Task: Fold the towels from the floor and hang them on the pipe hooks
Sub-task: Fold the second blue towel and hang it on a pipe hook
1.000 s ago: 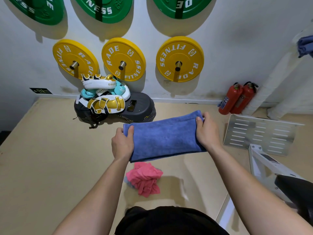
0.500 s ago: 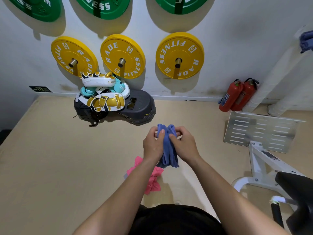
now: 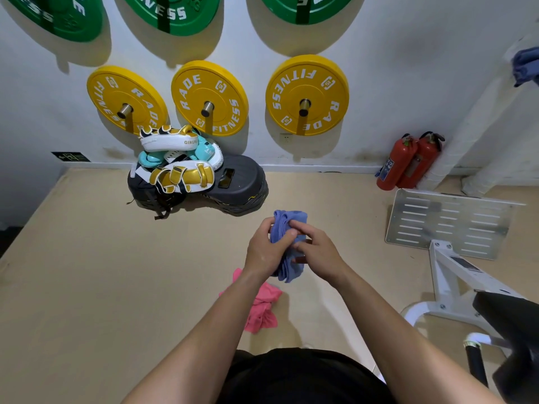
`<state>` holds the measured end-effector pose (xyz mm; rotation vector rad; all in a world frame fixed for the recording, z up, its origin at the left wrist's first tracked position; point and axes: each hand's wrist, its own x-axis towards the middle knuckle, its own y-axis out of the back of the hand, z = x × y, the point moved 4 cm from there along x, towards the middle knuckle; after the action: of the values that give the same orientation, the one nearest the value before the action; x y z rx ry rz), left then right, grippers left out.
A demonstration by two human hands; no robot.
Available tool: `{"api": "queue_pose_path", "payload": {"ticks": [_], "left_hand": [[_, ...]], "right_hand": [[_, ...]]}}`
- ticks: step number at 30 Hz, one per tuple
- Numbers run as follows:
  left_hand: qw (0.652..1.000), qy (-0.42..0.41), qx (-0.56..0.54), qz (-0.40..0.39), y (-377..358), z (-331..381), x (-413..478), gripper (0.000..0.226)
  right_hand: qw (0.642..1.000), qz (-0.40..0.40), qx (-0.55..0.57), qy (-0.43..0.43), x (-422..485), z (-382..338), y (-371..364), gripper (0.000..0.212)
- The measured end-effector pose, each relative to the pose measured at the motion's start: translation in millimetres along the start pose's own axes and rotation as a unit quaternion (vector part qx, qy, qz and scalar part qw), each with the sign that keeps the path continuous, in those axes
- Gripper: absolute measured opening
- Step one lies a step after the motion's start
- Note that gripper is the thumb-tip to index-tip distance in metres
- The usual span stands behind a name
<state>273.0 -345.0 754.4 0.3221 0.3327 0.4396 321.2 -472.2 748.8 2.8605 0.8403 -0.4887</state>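
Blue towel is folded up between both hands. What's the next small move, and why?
Probably carry it right and up toward the pipe: left hand and right hand grip the blue towel doubled over, and another blue cloth hangs there. The pink towel lies on the floor.

Centre of the frame, the blue cloth towel (image 3: 287, 227) shows a fuzzy, matt nap, bunched in thick folds. Just below it, the crumpled pink cloth towel (image 3: 264, 312), same dull fibre. At right, the slotted silver metal plate (image 3: 455, 225) gives a brushed sheen. Upper right, two red fire extinguishers (image 3: 408, 166) gleam glossy. The beige floor (image 3: 87, 272) looks smooth and matt; the gold-and-white padded mitts (image 3: 180, 177) shine like polished leatherette.
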Motion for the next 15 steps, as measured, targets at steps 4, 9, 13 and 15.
{"api": "queue_pose_path", "payload": {"ticks": [4,9,13,15], "left_hand": [[1.000,0.000,-0.008,0.003,10,-4,6,0.009],[0.989,-0.111,0.077,-0.055,22,6,6,0.010],[0.959,-0.203,0.168,-0.103,22,20,-3,0.011],[0.953,-0.212,0.197,-0.089,23,25,-9,0.010]], "right_hand": [[0.997,-0.018,-0.074,0.032,1,2,4,0.050],[0.932,0.111,-0.322,0.126,1,-4,32,0.072],[0.899,-0.019,-0.431,0.077,10,7,32,0.070],[0.919,-0.068,-0.386,0.036,10,13,32,0.039]]}}
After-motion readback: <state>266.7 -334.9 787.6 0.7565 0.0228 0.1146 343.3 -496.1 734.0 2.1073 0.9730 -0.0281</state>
